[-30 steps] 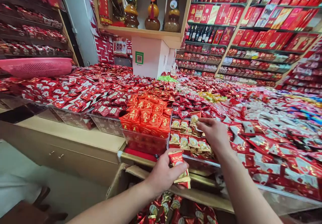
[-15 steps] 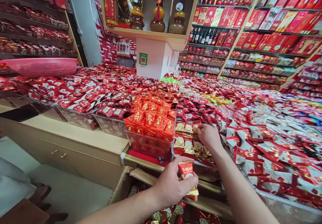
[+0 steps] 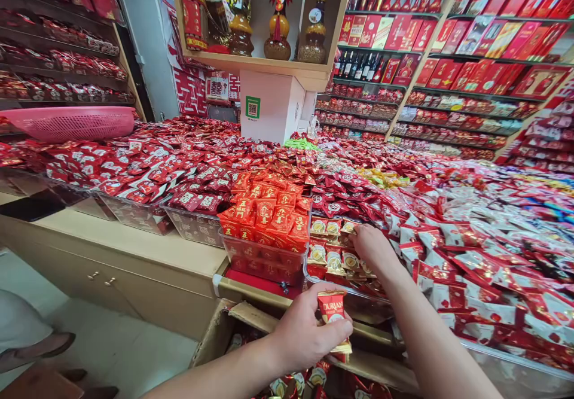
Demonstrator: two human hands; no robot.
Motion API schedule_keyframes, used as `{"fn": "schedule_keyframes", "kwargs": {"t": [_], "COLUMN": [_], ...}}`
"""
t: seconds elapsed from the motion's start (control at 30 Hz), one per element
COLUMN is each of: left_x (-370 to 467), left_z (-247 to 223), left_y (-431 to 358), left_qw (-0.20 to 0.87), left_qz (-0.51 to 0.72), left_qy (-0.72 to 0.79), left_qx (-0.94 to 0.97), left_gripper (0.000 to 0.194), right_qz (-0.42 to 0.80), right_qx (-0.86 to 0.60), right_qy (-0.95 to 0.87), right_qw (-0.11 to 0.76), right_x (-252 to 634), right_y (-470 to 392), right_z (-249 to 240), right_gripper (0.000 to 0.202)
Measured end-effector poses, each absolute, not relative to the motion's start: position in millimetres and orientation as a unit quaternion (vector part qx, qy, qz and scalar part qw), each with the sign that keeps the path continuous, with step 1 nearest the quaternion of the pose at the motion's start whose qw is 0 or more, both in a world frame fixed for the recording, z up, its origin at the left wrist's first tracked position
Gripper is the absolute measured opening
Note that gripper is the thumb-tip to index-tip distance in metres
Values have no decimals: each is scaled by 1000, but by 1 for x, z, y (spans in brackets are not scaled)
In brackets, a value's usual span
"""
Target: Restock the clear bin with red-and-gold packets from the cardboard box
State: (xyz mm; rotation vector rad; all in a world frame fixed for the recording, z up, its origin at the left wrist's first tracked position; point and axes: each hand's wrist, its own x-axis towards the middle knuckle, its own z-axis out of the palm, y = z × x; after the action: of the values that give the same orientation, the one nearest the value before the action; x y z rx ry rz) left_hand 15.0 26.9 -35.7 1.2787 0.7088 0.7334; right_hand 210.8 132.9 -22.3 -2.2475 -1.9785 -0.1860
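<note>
My left hand (image 3: 305, 330), over the open cardboard box, is closed around a red and gold candy packet (image 3: 332, 309) printed "DURIAN"; another gold edge shows beneath it. To the right, my right hand (image 3: 373, 248) reaches into a clear plastic bin (image 3: 314, 279). Its fingers are curled at a durian candy packet (image 3: 348, 226) in the back row, fingertips partly hidden. Rows of matching durian packets (image 3: 334, 260) lie face up in this bin. Below, the cardboard box (image 3: 249, 315) holds more loose durian packets (image 3: 318, 377).
A bin of bright red packets (image 3: 269, 213) stands left of the durian bin. White and red packets (image 3: 448, 294) fill the right side. A pink basket (image 3: 76, 122) rests at the far left. A person's leg (image 3: 20, 321) shows at lower left, beside a brown box (image 3: 45, 384).
The view has shifted slightly. My right hand stays at the back row of durian packets, and my left hand keeps its packet over the box. The person's leg and foot at lower left have moved.
</note>
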Motion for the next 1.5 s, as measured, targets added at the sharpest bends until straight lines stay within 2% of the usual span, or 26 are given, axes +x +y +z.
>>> {"fn": "schedule_keyframes", "kwargs": {"t": [0.23, 0.63, 0.73, 0.87, 1.07, 1.5], "left_x": [15, 16, 15, 15, 15, 15], "left_z": [-35, -37, -39, -41, -40, -42], "left_y": [27, 26, 27, 27, 27, 27], "left_qw": [688, 696, 689, 683, 675, 676], "left_qz": [320, 314, 318, 315, 331, 318], "left_qy": [318, 323, 315, 311, 308, 306], "left_qx": [568, 560, 570, 581, 583, 591], "left_gripper": [38, 39, 39, 39, 38, 36], "right_qz": [-109, -85, -70, -53, -57, -82], "right_qx": [-751, -738, -728, -737, -774, -785], "right_qy": [-645, -664, -678, -672, -629, -608], "right_qw": [90, 84, 78, 55, 43, 83], "right_x": [210, 205, 206, 207, 202, 203], "right_y": [129, 127, 124, 121, 120, 123], "right_z": [-15, -24, -20, -20, -19, -15], "right_gripper": [33, 20, 28, 23, 26, 31]}}
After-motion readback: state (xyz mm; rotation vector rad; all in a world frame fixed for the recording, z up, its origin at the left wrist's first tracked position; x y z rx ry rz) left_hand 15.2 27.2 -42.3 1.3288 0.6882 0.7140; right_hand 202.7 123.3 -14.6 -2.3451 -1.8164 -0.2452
